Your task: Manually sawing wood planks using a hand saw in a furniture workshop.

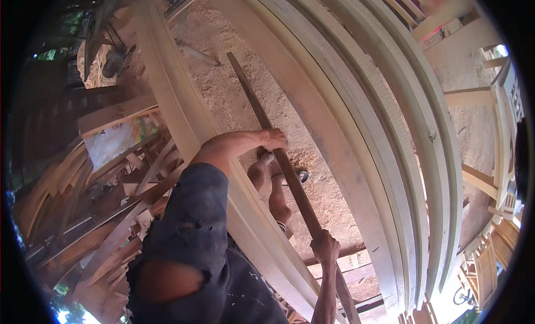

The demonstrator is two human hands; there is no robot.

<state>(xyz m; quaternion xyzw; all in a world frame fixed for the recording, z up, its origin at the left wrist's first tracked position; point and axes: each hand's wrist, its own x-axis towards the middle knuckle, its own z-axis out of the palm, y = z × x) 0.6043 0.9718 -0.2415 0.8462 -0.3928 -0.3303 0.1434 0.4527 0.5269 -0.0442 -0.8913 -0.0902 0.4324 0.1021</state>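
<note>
A long, narrow, dark brown wooden strip [297, 185] slants from the upper middle down to the lower right, held in both my hands. My left hand [273, 140] is closed around its middle part, the arm reaching across from the left. Lower down, my right hand [325, 247] grips the same strip, fingers wrapped over it. The strip passes above the dirt ground, between a long pale board [184, 101] on the left and a row of long pale planks [356, 156] on the right. My legs and a shod foot show beneath it.
Several long planks lie side by side on the right. Piled wood offcuts [139, 201] fill the left, with a pale printed sheet [114, 140] among them. A thin stick [199, 54] lies on the ground ahead. Wooden frames [493, 251] stand at the far right.
</note>
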